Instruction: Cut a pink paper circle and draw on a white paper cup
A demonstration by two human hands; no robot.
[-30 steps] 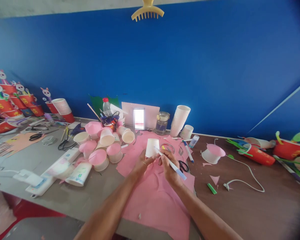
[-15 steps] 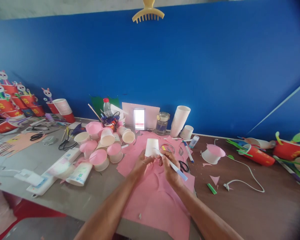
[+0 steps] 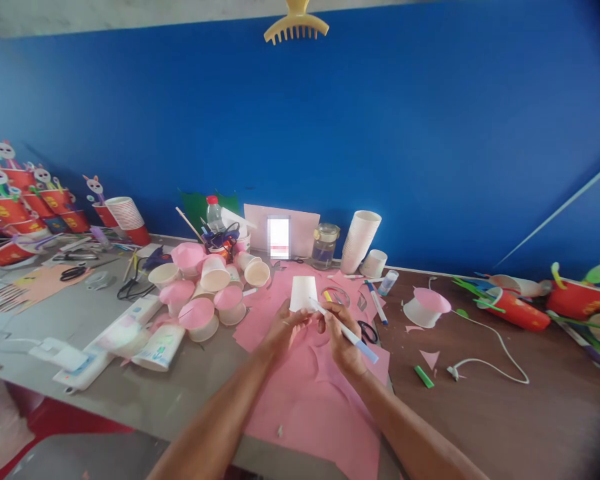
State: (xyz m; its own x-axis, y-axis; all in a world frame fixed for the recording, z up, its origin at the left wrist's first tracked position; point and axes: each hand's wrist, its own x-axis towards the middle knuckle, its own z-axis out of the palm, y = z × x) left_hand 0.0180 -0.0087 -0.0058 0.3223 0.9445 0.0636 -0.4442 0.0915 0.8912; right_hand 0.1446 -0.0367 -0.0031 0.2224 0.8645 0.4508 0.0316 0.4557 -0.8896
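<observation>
A white paper cup (image 3: 303, 292) is upside down above the pink paper (image 3: 320, 413), its lower edge between my hands. My left hand (image 3: 284, 328) is closed on the cup's lower left side, thumb across its front. In my right hand (image 3: 344, 337) is a white marker with a pale blue end (image 3: 353, 338), gripped between the fingers. The marker's tip points at the cup's front; whether it touches the surface is too small to tell. Just right of my right hand lie black scissors (image 3: 367, 332), partly hidden.
Left of the pink paper are several cups with pink tops (image 3: 199, 319) and a white power strip (image 3: 107, 347). Behind stand a glass jar (image 3: 325, 247) and stacked white cups (image 3: 363, 241). At right are a pink-topped cup (image 3: 426, 308), a green piece (image 3: 423, 377) and a white cable (image 3: 505, 363).
The marker in my right hand has shifted slightly, its pale blue end a little lower and to the right. The cup is turned very slightly. My left hand stays nearly still.
</observation>
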